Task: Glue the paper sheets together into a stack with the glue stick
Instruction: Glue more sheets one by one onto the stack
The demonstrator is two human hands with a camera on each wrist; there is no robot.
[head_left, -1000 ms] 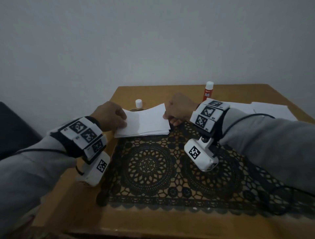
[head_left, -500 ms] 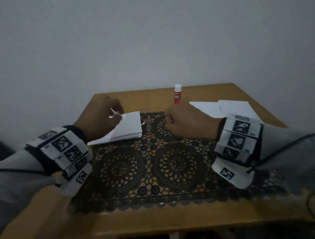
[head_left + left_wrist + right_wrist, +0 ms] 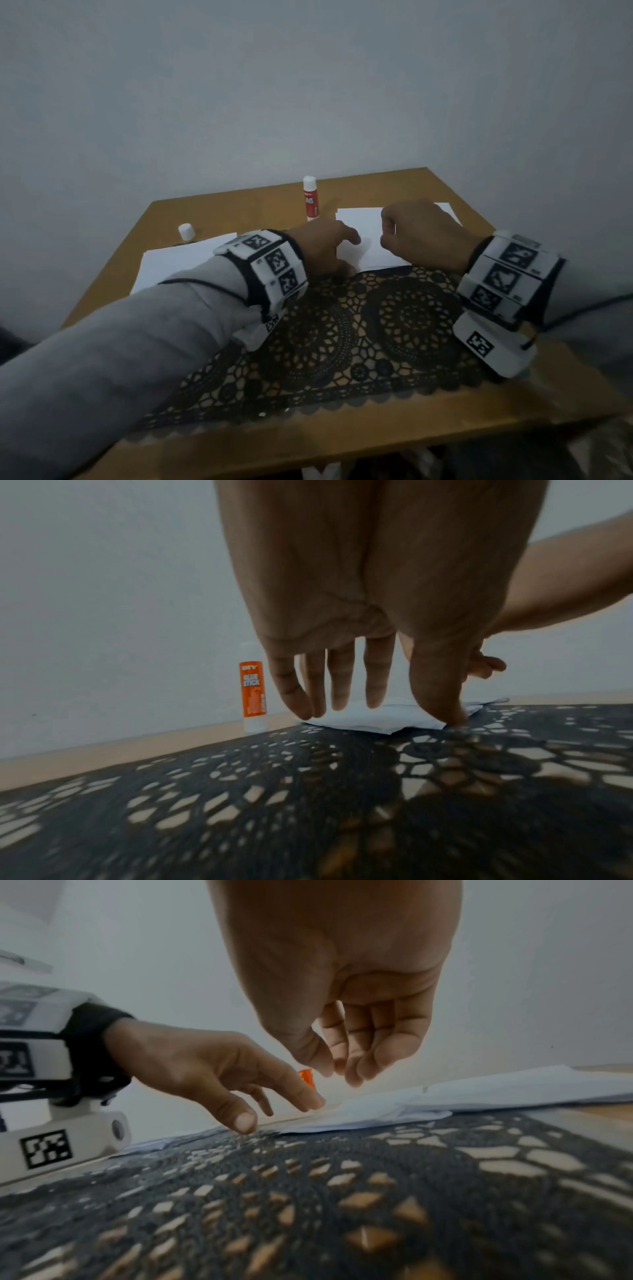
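While left hand (image 3: 322,246) fingertips press loose sheets (image 3: 363,236) near table's back edge, right hand (image 3: 421,233) hovers loosely curled, empty, glue stick (image 3: 310,198) upright behind.

Dim, grey, grainy pictures throughout; both wrist views blur and stretch towards their edges.

Glue stick (image 3: 310,202) stands upright near the table's (image 3: 212,442) far edge; white cap (image 3: 186,231) near the far-left corner. Lace mat's (image 3: 342,346) near half lies unobstructed between both wrists.
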